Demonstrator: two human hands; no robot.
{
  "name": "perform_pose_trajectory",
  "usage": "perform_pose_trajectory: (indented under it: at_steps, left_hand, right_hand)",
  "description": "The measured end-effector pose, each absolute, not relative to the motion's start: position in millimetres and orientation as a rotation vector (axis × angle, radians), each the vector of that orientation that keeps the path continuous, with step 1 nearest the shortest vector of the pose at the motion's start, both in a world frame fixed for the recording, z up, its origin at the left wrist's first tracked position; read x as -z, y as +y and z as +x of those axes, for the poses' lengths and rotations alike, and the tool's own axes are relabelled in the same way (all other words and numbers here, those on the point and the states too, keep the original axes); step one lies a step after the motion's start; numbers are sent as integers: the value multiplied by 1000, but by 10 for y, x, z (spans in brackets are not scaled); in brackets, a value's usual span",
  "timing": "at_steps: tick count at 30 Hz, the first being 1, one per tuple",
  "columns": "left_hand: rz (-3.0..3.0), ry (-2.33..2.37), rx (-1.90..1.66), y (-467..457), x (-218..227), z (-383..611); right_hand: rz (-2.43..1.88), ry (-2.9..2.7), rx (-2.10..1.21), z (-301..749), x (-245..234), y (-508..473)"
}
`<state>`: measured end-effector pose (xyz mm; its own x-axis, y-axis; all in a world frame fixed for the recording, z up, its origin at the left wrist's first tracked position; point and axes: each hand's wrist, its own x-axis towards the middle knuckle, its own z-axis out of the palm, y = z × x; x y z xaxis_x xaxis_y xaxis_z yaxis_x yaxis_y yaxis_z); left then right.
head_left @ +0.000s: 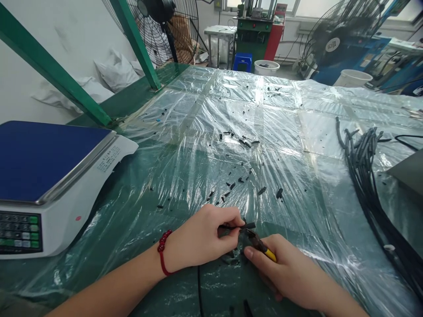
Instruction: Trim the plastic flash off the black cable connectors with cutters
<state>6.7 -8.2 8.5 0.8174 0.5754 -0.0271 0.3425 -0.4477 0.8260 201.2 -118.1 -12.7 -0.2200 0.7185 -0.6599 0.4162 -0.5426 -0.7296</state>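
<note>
My left hand (205, 237), with a red bead bracelet at the wrist, pinches the end of a thin black cable (247, 226) near the table's front edge. The cable runs down under the hand toward me. My right hand (284, 268) is closed round a small cutter with a yellow handle (262, 247), its jaws pointing at the cable end. The two hands are almost touching. Small black cable offcuts (244, 180) lie scattered on the clear plastic sheet (280, 132) just beyond them.
A white scale with a blue platter (49, 176) stands at the left. A bundle of black cables (366, 176) lies along the right side. A green frame beam (59, 72) crosses the upper left. Fans, buckets and machines stand beyond the table's far edge.
</note>
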Motion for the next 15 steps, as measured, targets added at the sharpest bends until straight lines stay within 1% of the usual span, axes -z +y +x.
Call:
perform_pose_trajectory:
  at_steps: [8,15]
  left_hand:
    - [1903,696,-328,-54,-93,64]
    - [1761,705,-323,-54,-133,60]
  right_hand:
    - [-1428,-1219,-1952,1963,222,-1182]
    - [-1310,-1129,-1873,1923,189,-1165]
